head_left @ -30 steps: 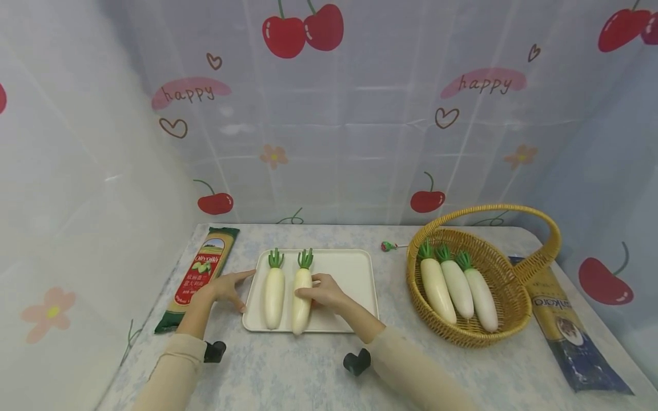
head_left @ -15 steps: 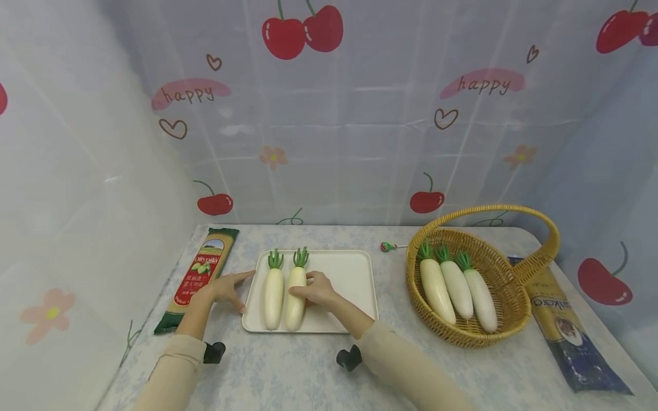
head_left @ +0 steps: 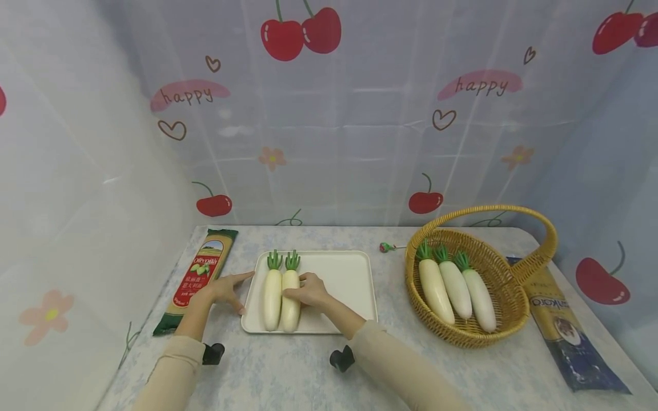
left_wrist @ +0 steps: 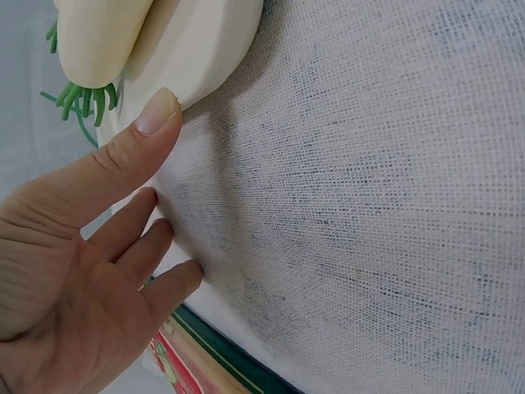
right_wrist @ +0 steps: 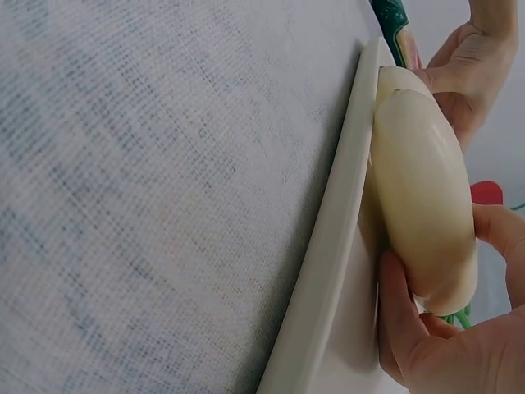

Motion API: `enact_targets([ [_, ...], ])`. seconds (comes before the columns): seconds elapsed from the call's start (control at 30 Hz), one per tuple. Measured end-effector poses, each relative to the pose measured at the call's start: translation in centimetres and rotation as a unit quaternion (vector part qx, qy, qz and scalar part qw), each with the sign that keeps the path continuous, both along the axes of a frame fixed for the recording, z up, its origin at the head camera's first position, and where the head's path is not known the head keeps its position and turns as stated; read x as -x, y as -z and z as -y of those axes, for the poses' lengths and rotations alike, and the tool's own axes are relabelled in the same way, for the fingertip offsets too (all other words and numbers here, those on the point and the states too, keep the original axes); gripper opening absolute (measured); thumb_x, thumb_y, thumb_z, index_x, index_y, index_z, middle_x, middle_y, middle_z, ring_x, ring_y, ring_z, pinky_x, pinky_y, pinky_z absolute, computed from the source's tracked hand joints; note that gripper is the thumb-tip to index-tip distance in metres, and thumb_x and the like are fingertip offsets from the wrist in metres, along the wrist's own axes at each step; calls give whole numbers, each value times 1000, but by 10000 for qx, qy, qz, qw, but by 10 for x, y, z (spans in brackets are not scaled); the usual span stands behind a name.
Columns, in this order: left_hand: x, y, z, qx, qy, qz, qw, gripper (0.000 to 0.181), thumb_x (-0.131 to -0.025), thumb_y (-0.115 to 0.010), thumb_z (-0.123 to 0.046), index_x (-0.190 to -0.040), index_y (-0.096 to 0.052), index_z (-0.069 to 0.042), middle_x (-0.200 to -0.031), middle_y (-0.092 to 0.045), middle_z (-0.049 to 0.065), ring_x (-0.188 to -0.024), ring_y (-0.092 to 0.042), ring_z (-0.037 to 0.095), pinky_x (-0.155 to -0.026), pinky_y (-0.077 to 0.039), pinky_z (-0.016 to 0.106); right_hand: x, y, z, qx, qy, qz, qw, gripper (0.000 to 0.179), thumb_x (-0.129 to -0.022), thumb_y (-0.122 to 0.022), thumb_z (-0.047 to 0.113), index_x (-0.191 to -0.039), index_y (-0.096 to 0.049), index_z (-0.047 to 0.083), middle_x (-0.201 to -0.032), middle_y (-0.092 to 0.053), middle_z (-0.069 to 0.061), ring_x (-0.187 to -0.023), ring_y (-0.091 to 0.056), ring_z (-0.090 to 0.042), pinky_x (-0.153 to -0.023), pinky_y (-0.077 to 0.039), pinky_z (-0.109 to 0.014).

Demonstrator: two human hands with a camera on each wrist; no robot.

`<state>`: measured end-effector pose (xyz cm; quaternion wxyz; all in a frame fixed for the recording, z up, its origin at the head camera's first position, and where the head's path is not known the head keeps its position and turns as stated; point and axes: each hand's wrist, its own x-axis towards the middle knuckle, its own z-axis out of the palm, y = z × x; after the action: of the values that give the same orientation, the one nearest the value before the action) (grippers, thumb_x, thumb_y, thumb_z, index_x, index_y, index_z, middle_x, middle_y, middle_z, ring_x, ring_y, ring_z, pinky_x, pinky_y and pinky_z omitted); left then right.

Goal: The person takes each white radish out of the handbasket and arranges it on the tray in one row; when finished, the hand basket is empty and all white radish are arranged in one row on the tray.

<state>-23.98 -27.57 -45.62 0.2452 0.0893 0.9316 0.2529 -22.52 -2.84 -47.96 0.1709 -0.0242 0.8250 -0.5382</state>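
Note:
In the head view, my right hand [head_left: 311,292] holds a white radish [head_left: 291,313] with green stubby leaves, thumb over its top and fingers along its right side. The radish lies on a white tray [head_left: 345,285], right beside another white radish [head_left: 272,302], both with leaves pointing away from me. In the right wrist view, the held radish [right_wrist: 422,180] overlaps the other, and the fingers reach low between it and the tray floor. My left hand [head_left: 223,290] spreads its fingers at the tray's left edge; in the left wrist view the thumb tip meets the tray corner [left_wrist: 234,49].
A wicker basket [head_left: 506,274] with a tall handle holds several white radishes [head_left: 436,288] at right. Beyond it lies a blue-and-gold packet [head_left: 565,328]. A lollipop [head_left: 385,247] lies left of the basket. A red-and-green pasta packet [head_left: 197,274] lies beneath the left forearm's side.
My right hand has moved the held radish left across the tray until it lies alongside the other one. The left hand has stayed at the tray's edge.

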Motion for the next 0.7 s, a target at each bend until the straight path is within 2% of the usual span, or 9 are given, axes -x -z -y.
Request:
enact_targets([
  [0.23, 0, -2, 1, 21, 7, -26, 10000, 105, -59, -89, -16, -146, -31, -3, -145, -28, 33, -134, -24, 50, -106, -28, 60, 1, 0, 2, -94, -53, 14, 9999, 66, -77, -74, 28, -125, -47, -8, -106, -58, -18, -83, -61, -22, -66, -56, -32],
  [0.53, 1, 1, 1, 1, -87, 80, 9999, 105, -61, -89, -16, -147, -30, -5, -146, -27, 32, -134, -22, 49, -105, -27, 61, 3, 0, 5, -438, 117, -147, 9989, 66, -75, -75, 30, -124, -50, -7, -109, -58, -20, -87, -59, -24, -70, -54, -33],
  [0.7, 1, 3, 1, -30, -117, 103, 9999, 105, -60, -89, -16, -147, -30, -6, -146, -27, 32, -134, -22, 50, -105, -27, 62, 1, -2, 4, -694, 68, -193, 9974, 65, -76, -75, 33, -121, -51, -8, -104, -59, -19, -77, -60, -23, -63, -54, -32],
])
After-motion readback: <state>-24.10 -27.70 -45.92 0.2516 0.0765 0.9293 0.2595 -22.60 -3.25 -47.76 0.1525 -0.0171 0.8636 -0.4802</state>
